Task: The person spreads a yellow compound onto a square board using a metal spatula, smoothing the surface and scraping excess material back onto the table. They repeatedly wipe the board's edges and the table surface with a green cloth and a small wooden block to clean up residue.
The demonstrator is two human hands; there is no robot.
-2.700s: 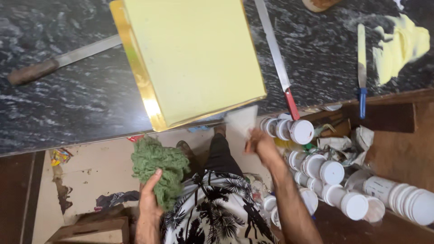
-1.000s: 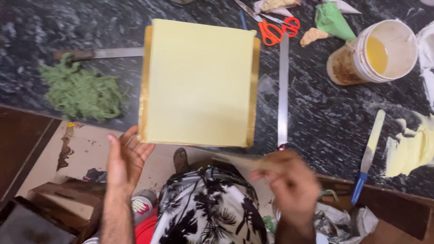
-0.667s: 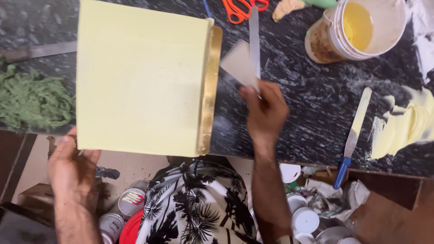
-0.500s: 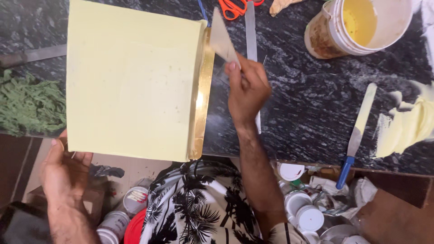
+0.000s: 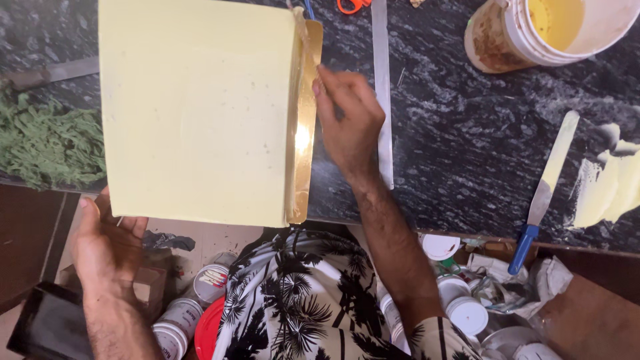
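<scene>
Since the earlier frame, the right hand (image 5: 348, 123) has moved to the cake's (image 5: 197, 110) right side, gripping a scraper (image 5: 301, 30). The left hand (image 5: 107, 243), open, steadies the near-left corner. Keep the scraper upright and flush.

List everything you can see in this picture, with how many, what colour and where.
Frosted square cake: one, pale yellow, on the counter's near edge.
Cake board: one, gold, under the cake.
Counter: one, black marble.
Long blade: one, silver, right of the board.
Bucket: one, white, top right.
Spatula: one, blue handle, right.
Frosting smear: one, pale yellow, far right.
Shredded clump: one, green, left.
Scissors: one, orange handles, top.
Small tubs: several, white lids, below.
Left hand: at the cake's near left corner.
Right hand: against the cake's right side.
</scene>
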